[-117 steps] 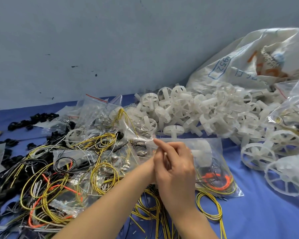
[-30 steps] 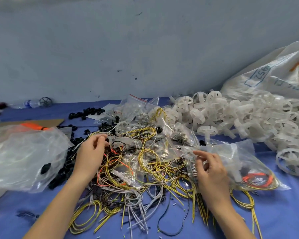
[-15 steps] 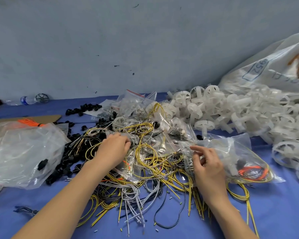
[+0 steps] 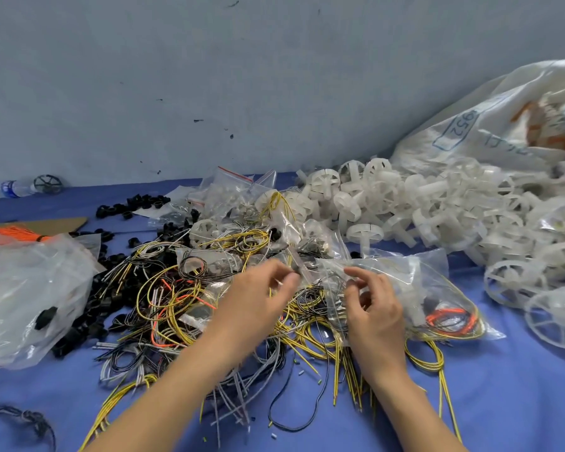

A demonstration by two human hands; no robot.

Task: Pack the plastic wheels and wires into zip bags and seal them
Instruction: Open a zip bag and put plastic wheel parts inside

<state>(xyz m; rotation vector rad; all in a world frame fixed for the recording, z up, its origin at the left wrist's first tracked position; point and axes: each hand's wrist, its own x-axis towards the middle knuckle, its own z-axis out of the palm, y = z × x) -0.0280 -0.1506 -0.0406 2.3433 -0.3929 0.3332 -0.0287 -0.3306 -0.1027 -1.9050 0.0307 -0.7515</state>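
Note:
A clear zip bag (image 4: pixel 437 282) lies right of centre, with a white plastic wheel and orange and black wires (image 4: pixel 450 318) inside. My right hand (image 4: pixel 372 311) pinches the bag's open left edge. My left hand (image 4: pixel 258 298) hovers just left of that edge. It is blurred, with its fingertips drawn together, and I cannot tell whether they hold anything. Loose yellow, grey, black and orange wires (image 4: pixel 177 298) are piled under both hands. A heap of white plastic wheels (image 4: pixel 421 203) lies at the back right.
A large clear bag (image 4: pixel 23 288) lies at the left, beside black plastic rings (image 4: pixel 85 324). Small filled zip bags (image 4: pixel 235 197) sit behind the wires. A big white sack (image 4: pixel 490 125) leans on the wall at the right. The blue cloth (image 4: pixel 519 402) covers the table.
My left hand has left the wire pile and moved right, up to the zip bag's open edge. My right hand has stayed on the bag.

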